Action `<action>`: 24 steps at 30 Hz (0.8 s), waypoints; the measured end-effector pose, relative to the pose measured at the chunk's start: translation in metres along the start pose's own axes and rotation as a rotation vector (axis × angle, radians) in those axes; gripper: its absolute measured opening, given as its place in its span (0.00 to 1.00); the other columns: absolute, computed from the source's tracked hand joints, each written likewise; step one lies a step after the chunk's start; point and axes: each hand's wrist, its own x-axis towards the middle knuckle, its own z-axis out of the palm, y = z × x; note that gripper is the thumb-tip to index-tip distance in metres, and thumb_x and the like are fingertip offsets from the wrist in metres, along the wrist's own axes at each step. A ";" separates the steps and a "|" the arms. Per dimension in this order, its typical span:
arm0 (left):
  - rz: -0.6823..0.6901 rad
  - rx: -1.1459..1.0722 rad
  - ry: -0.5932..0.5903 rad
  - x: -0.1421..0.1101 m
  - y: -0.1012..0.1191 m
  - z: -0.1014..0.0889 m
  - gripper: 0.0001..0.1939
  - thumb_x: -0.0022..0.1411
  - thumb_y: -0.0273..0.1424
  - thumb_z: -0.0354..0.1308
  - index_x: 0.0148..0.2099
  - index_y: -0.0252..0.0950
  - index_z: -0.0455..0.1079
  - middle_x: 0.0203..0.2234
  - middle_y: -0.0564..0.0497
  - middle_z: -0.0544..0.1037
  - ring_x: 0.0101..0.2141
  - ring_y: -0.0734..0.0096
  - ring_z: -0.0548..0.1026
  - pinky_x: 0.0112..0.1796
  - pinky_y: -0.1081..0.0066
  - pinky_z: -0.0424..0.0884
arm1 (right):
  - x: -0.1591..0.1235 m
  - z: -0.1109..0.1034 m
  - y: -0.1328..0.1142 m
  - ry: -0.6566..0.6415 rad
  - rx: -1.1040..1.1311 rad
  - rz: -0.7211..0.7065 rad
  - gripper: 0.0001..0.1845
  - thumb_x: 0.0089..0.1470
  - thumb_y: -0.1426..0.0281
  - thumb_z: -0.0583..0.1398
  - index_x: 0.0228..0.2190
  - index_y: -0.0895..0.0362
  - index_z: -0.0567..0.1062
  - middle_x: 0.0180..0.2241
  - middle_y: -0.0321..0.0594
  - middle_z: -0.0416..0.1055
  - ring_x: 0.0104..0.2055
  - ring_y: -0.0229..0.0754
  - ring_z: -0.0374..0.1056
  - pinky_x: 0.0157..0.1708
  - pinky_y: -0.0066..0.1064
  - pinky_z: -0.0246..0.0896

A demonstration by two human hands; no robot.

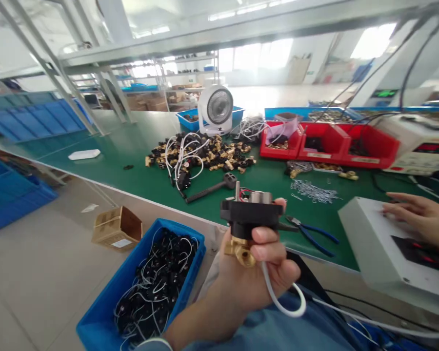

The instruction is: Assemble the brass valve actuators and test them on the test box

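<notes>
My left hand (267, 263) is wrapped around an electric brass valve, held up in front of the table edge. The valve has a black actuator housing (254, 214), with a silver motor and red wires on top, and a brass body (243, 251) underneath. Its white cable (300, 304) loops down past my fingers. At the far right, my right hand (420, 212) rests over the grey control box (366, 229), fingers stretched out at its upper face. Blue-handled pliers (314, 234) lie between the valve and the box. A black tool with a round head (214, 187) lies behind the valve.
Brass and black valve parts (219, 153) are heaped near a white fan (215, 109). Red bins (322, 141), metal clips (312, 191) and a bench instrument (417, 144) stand right. A blue crate (195, 273) of black cabled units and a cardboard box (108, 226) sit below.
</notes>
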 end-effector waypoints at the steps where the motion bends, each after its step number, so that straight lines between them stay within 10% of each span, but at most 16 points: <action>1: -0.004 0.007 -0.018 -0.001 0.001 -0.001 0.24 0.70 0.38 0.58 0.66 0.46 0.63 0.24 0.61 0.78 0.21 0.85 0.74 0.30 0.76 0.68 | -0.004 -0.003 0.004 0.024 0.005 0.068 0.31 0.45 0.35 0.54 0.33 0.48 0.71 0.29 0.48 0.76 0.27 0.58 0.74 0.21 0.44 0.64; 9: 0.031 0.153 0.007 -0.001 0.001 0.003 0.31 0.61 0.33 0.68 0.64 0.45 0.65 0.22 0.65 0.77 0.18 0.86 0.71 0.29 0.79 0.69 | -0.002 0.009 0.020 0.081 0.171 -0.035 0.22 0.43 0.48 0.65 0.33 0.50 0.75 0.28 0.40 0.77 0.25 0.48 0.71 0.24 0.37 0.61; 14: 0.093 0.276 0.029 -0.005 0.006 0.002 0.25 0.65 0.32 0.65 0.62 0.46 0.68 0.21 0.64 0.76 0.17 0.86 0.69 0.28 0.80 0.70 | -0.012 0.004 -0.007 0.077 0.204 0.232 0.12 0.48 0.64 0.68 0.34 0.55 0.77 0.29 0.41 0.76 0.32 0.45 0.70 0.36 0.37 0.63; 19: 0.274 0.652 0.179 0.001 0.002 0.009 0.17 0.63 0.40 0.66 0.48 0.34 0.75 0.37 0.47 0.84 0.36 0.69 0.83 0.38 0.74 0.79 | -0.017 0.004 -0.027 0.096 0.239 0.320 0.10 0.53 0.65 0.66 0.36 0.57 0.77 0.27 0.39 0.76 0.29 0.41 0.68 0.37 0.35 0.64; 24: 0.533 0.997 0.274 0.011 -0.009 0.005 0.25 0.63 0.37 0.67 0.60 0.43 0.67 0.50 0.46 0.81 0.45 0.61 0.84 0.43 0.69 0.79 | -0.023 0.000 -0.038 0.109 0.311 0.341 0.03 0.59 0.70 0.63 0.34 0.58 0.76 0.28 0.39 0.75 0.29 0.37 0.64 0.38 0.32 0.60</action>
